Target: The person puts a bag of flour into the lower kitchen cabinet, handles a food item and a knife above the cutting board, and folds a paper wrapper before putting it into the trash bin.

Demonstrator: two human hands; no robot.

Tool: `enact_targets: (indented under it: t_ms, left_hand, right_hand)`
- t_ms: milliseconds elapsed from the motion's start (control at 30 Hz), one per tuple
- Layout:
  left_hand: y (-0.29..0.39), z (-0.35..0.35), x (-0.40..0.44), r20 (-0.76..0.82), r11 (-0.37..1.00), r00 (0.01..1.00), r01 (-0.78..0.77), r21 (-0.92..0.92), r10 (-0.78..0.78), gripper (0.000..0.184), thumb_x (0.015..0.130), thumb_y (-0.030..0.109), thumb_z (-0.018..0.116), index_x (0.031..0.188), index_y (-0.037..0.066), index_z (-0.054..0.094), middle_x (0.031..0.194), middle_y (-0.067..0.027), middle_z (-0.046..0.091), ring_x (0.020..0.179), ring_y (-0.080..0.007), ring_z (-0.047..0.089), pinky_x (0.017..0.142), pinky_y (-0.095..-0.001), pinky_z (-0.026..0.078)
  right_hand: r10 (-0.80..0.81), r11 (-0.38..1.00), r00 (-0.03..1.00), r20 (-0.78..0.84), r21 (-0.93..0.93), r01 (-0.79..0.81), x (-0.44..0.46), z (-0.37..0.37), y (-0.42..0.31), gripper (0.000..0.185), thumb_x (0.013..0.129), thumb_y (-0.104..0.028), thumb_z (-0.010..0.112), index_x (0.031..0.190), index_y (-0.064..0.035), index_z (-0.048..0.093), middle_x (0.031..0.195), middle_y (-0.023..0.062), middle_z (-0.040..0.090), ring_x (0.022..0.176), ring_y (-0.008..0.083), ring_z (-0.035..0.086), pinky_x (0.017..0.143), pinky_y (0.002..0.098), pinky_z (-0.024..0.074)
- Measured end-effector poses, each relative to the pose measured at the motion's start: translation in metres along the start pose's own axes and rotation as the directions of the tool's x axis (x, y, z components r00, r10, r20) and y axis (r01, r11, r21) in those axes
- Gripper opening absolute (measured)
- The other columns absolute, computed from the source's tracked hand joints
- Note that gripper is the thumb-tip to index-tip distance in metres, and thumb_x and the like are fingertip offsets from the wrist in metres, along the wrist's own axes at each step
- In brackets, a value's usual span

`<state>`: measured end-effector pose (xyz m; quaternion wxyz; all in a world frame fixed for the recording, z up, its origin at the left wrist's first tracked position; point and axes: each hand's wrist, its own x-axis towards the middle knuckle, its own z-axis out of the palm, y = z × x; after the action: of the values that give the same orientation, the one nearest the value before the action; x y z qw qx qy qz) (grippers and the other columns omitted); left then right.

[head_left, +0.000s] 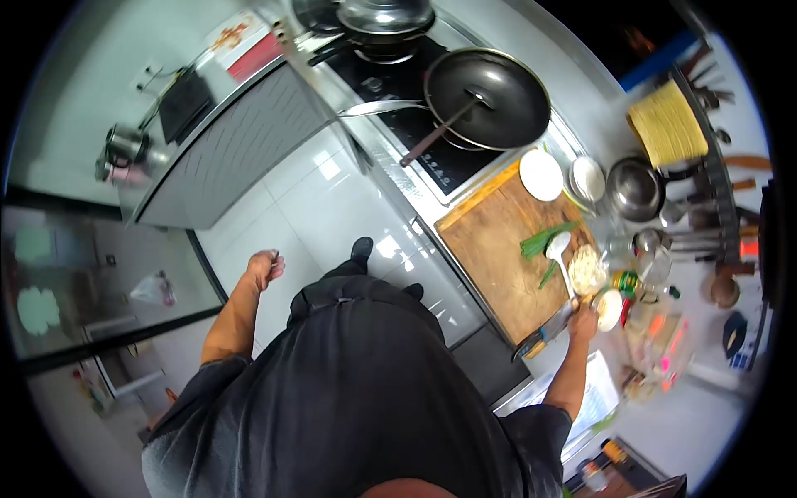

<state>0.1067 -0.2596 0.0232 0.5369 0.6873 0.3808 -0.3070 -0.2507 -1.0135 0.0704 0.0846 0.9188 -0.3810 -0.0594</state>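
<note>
My right hand (584, 320) is closed around the handle end of a white spoon (559, 246), whose bowl points over the wooden cutting board (490, 266). Beside that hand are a knife (554, 322) at the board's edge and a small white bowl (609, 309). Green onion pieces (544, 239) lie on the board near the spoon. A plate of pale sliced food (587, 270) is close by. Over the floor, away from the counter, my left hand (265, 268) hangs with fingers curled; I see nothing in it.
A wok (490, 95) with a spatula (444, 129) in it rests on the black cooktop (407, 124). Behind it is a lidded pot (386, 21). A white plate (541, 174), a steel pan (635, 189) and a yellow-lidded jar (624, 280) stand along the counter. Utensils hang on the wall.
</note>
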Motion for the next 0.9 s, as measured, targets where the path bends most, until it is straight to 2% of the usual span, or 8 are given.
enact_targets:
  t_ms: [167, 233, 300, 433, 600, 667, 800, 900]
  left_hand:
    - [0.035, 0.016, 0.023, 0.072, 0.998, 0.996, -0.059, -0.030, 0.061, 0.020, 0.094, 0.023, 0.051, 0.106, 0.008, 0.057, 0.088, -0.0040, 0.063, 0.072, -0.0134, 0.060, 0.060, -0.0269, 0.054]
    - [0.061, 0.029, 0.035, 0.098, 0.994, 0.991, -0.086, -0.069, 0.093, 0.017, 0.093, 0.021, 0.051, 0.102, 0.008, 0.058, 0.085, -0.0030, 0.063, 0.068, -0.0127, 0.060, 0.058, -0.0266, 0.054]
    - [0.090, 0.046, 0.057, 0.150, 0.990, 0.981, -0.117, -0.078, 0.127, 0.016, 0.093, 0.020, 0.052, 0.100, 0.007, 0.058, 0.085, -0.0040, 0.062, 0.067, -0.0130, 0.059, 0.058, -0.0261, 0.054]
    - [0.159, 0.095, 0.101, 0.266, 0.988, 0.952, -0.140, -0.071, 0.154, 0.023, 0.093, 0.021, 0.054, 0.108, 0.004, 0.058, 0.097, -0.0097, 0.064, 0.083, -0.0193, 0.063, 0.072, -0.0308, 0.056]
    - [0.234, 0.153, 0.171, 0.473, 0.902, 0.870, 0.085, -0.423, 0.140, 0.044, 0.097, 0.031, 0.047, 0.129, 0.000, 0.046, 0.127, -0.0190, 0.053, 0.116, -0.0302, 0.054, 0.098, -0.0398, 0.047]
    - [0.265, 0.170, 0.181, 0.536, 0.731, 0.830, 0.271, -0.627, 0.151, 0.059, 0.100, 0.043, 0.035, 0.140, 0.000, 0.033, 0.141, -0.0203, 0.039, 0.130, -0.0315, 0.041, 0.107, -0.0416, 0.036]
    - [0.291, 0.193, 0.206, 0.603, 0.602, 0.771, 0.386, -0.699, 0.206, 0.067, 0.100, 0.050, 0.018, 0.147, 0.003, 0.018, 0.152, -0.0176, 0.022, 0.140, -0.0310, 0.023, 0.115, -0.0427, 0.021]
    - [0.299, 0.205, 0.225, 0.603, 0.574, 0.778, 0.416, -0.706, 0.177, 0.075, 0.096, 0.058, 0.014, 0.147, 0.003, 0.019, 0.153, -0.0150, 0.022, 0.141, -0.0305, 0.021, 0.116, -0.0424, 0.015]
  right_hand:
    - [0.086, 0.994, 0.996, -0.020, 0.072, -0.085, -0.014, -0.039, -0.022, 0.024, 0.081, -0.025, 0.060, 0.091, -0.0037, 0.059, 0.090, 0.0209, 0.064, 0.086, 0.0412, 0.060, 0.076, 0.0499, 0.0470]
    - [0.351, 0.900, 0.927, 0.131, 0.225, -0.373, -0.025, -0.053, -0.029, 0.030, 0.075, -0.025, 0.064, 0.095, -0.0033, 0.056, 0.089, 0.0184, 0.064, 0.087, 0.0390, 0.061, 0.077, 0.0477, 0.0470]
    - [0.359, 0.900, 0.929, 0.093, 0.229, -0.371, -0.047, -0.068, -0.047, 0.028, 0.075, -0.023, 0.063, 0.093, -0.0028, 0.055, 0.085, 0.0190, 0.063, 0.084, 0.0395, 0.060, 0.075, 0.0471, 0.0467]
    - [0.432, 0.857, 0.899, 0.068, 0.280, -0.433, -0.102, -0.077, -0.073, 0.025, 0.075, -0.020, 0.062, 0.089, -0.0007, 0.053, 0.079, 0.0194, 0.061, 0.076, 0.0380, 0.059, 0.071, 0.0436, 0.0466]
    - [0.563, 0.757, 0.825, 0.053, 0.368, -0.540, -0.198, -0.091, -0.122, 0.024, 0.074, -0.018, 0.061, 0.081, 0.0023, 0.051, 0.073, 0.0149, 0.056, 0.068, 0.0295, 0.054, 0.068, 0.0406, 0.0452]
    - [0.662, 0.631, 0.733, 0.153, 0.413, -0.656, -0.243, -0.087, -0.131, 0.021, 0.076, -0.016, 0.060, 0.083, 0.0026, 0.053, 0.074, 0.0134, 0.057, 0.065, 0.0256, 0.054, 0.064, 0.0386, 0.0452]
    - [0.764, 0.428, 0.616, 0.191, 0.564, -0.706, -0.293, -0.179, -0.262, 0.025, 0.084, -0.019, 0.061, 0.074, -0.0036, 0.044, 0.061, 0.0027, 0.046, 0.051, 0.0119, 0.044, 0.045, 0.0291, 0.0361]
    - [0.757, 0.482, 0.637, 0.144, 0.536, -0.693, -0.362, -0.161, -0.250, 0.032, 0.085, -0.026, 0.065, 0.074, -0.0050, 0.044, 0.062, 0.0012, 0.045, 0.054, 0.0110, 0.043, 0.048, 0.0275, 0.0361]
